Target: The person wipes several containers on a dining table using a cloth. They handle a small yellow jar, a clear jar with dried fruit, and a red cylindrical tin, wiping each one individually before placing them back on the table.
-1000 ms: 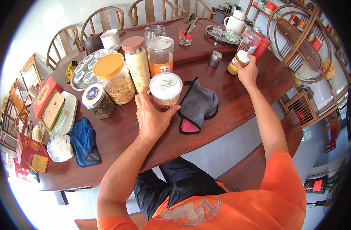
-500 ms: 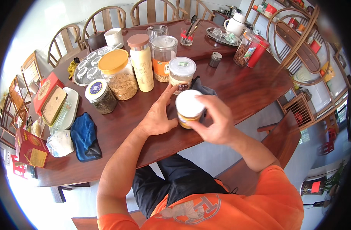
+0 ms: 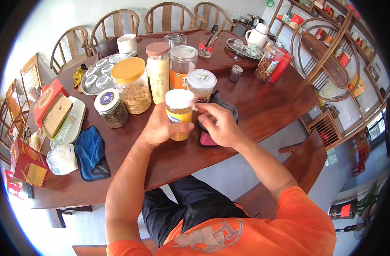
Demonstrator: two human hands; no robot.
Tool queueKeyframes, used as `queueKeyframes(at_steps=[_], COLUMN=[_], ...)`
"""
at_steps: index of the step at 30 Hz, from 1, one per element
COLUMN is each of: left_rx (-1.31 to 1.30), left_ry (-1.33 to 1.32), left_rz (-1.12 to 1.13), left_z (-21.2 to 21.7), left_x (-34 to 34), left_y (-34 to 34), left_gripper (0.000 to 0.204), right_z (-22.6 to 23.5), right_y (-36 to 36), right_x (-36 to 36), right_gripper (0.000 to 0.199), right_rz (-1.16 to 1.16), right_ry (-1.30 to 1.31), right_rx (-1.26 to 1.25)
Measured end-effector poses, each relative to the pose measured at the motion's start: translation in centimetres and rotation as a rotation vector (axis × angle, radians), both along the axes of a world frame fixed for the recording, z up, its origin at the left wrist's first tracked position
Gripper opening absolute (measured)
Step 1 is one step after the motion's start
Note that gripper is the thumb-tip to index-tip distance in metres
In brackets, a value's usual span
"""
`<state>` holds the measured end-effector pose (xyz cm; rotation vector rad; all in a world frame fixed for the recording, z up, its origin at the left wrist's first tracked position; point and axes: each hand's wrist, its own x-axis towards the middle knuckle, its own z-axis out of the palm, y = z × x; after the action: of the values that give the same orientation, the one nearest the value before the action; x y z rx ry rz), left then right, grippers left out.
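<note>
My left hand (image 3: 158, 128) wraps around a small jar (image 3: 179, 112) with a white lid and yellow contents, held upright just above the dark wooden table (image 3: 271, 102). My right hand (image 3: 218, 123) rests beside it on a dark grey cloth with a pink edge (image 3: 207, 138), fingers curled on the fabric. Just behind stands a short white-lidded jar (image 3: 201, 87).
A row of jars stands behind: an orange-lidded one (image 3: 132, 85), a tall brown-lidded one (image 3: 158, 70), a clear one (image 3: 182, 64), a small dark one (image 3: 111, 109). A blue cloth (image 3: 90, 153), a tray of glasses (image 3: 94, 77), boxes at left, a teapot (image 3: 256, 37) and chairs ring the table.
The yellow jar passed from my right hand into my left hand and moved left. My right hand dropped onto the grey cloth.
</note>
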<state>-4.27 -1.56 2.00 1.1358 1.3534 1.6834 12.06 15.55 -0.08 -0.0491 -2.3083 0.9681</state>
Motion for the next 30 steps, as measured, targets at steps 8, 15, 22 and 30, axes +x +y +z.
queueKeyframes(at_steps=[8, 15, 22, 30], left_rx=[-0.172, -0.157, -0.101, 0.015], left_ry=[0.117, 0.057, 0.037, -0.332], left_rz=[0.189, 0.209, 0.207, 0.055], left_z=[-1.6, -1.5, -1.0, -1.5], left_x=[-1.5, -1.1, -0.4, -1.0], left_y=[0.6, 0.9, 0.7, 0.9], left_gripper=[0.072, 0.07, 0.06, 0.057], right_z=[-1.7, -1.7, -3.3, -2.2], right_y=[1.8, 2.6, 4.9, 6.5], right_x=[-3.0, -0.9, 2.4, 3.0], right_gripper=[0.071, 0.07, 0.027, 0.031], right_rz=[-0.343, -0.604, -0.696, 0.357], right_ry=[-0.321, -0.323, -0.321, 0.385], right_rx=[0.262, 0.509, 0.572, -1.163])
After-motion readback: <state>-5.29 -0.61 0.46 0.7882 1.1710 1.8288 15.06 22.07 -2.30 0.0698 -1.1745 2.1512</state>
